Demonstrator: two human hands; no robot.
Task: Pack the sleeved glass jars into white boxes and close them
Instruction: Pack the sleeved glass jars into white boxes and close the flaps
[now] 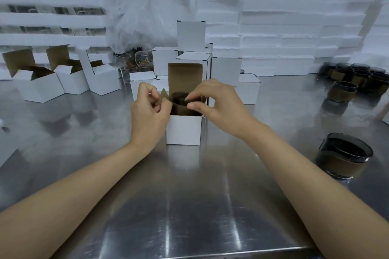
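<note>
Jar (179, 97) is sitting in white box (184, 131), lid up. I'm pinching side flap (163, 95) w/ left hand (148, 112); right hand (215, 104) is curling at the opposite edge, grip unclear.

Shiny steel table (189, 206) under bright light; white foam slabs (284, 27) stacked high behind it

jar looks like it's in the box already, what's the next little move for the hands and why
Probably fold the side flaps in over the jar. The sleeved jar already sits inside the white box, the left hand pinches the left side flap, the right hand is at the right rim, and the lid flap stands upright behind. Side flaps likely go down before the lid tucks in.
</note>
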